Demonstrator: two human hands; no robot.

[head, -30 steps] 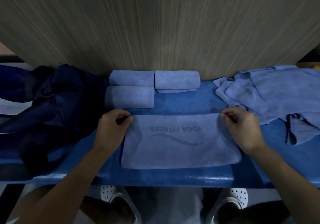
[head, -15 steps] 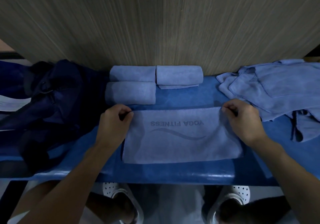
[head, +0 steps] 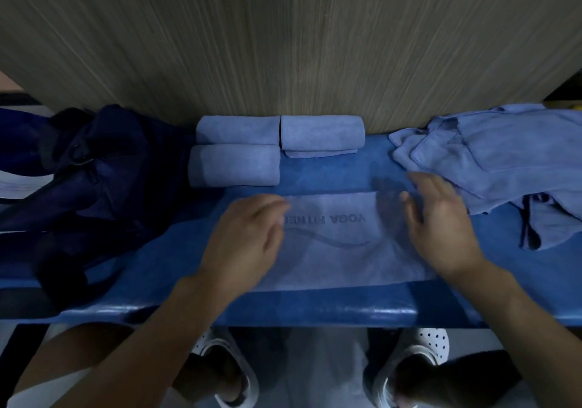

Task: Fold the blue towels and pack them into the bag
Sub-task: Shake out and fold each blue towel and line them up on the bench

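Blue printed towel (head: pixel 340 259) beneath released left hand (head: pixel 248 243) and right hand (head: pixel 441 228); navy bag (head: pixel 104 180) left, rolled towels (head: pixel 234 165) behind, loose pile (head: pixel 504 155) right.

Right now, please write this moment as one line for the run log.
left hand: open over printed towel | right hand: open over it | folded towels: three, behind | bag: at left

Three rolled blue towels: the back-left roll (head: pixel 237 130), the back-right roll (head: pixel 322 131) and the front roll (head: pixel 234 165). One flat towel (head: pixel 340 250) printed with lettering. That makes four towels counted singly. One heap of loose towels (head: pixel 504 155) — how many lie in it cannot be told. One dark bag (head: pixel 94 168). Two hands — left hand (head: pixel 242 243), right hand (head: pixel 444 228). Two white shoes: left shoe (head: pixel 214 347), right shoe (head: pixel 431 341). One blue counter (head: pixel 315 313) under it all
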